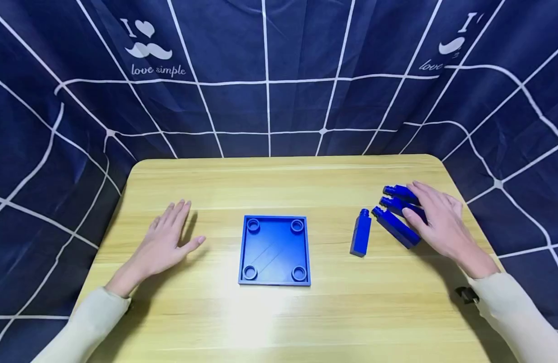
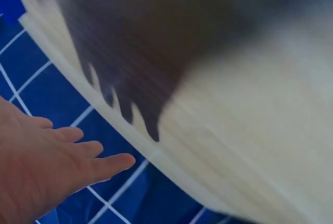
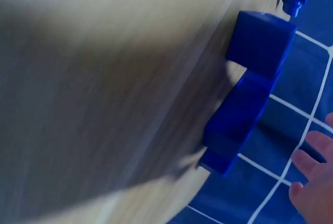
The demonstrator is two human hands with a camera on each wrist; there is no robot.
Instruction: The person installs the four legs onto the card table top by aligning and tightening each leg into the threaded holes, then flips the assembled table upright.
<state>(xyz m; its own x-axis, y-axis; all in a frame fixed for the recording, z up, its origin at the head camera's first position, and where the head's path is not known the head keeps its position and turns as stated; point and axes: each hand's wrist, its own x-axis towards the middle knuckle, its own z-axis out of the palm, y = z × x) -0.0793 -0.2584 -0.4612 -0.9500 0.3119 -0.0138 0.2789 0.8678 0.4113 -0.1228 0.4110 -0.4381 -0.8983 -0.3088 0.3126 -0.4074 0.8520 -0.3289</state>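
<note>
"State of fingers?"

"I find my left fingers (image 1: 182, 216) spread wide, holding nothing, near the counter's (image 1: 261, 186) left edge. My right fingers (image 1: 422, 198) extend over three blue posts (image 1: 395, 228) toward the right edge; I see no grip."

"Hazards?"

"Those posts lie close-set; a hasty pinch could drag a neighbour or knock the fourth post (image 1: 360, 235), just beside."

"Containers?"

"Blue tray (image 1: 274, 239), mid-counter: four round sockets (image 1: 249, 273), one per corner, no post in any."

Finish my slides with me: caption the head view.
Blue tray with four corner rings on a wooden table, a person's right grip poised near four blue blocks.
</note>
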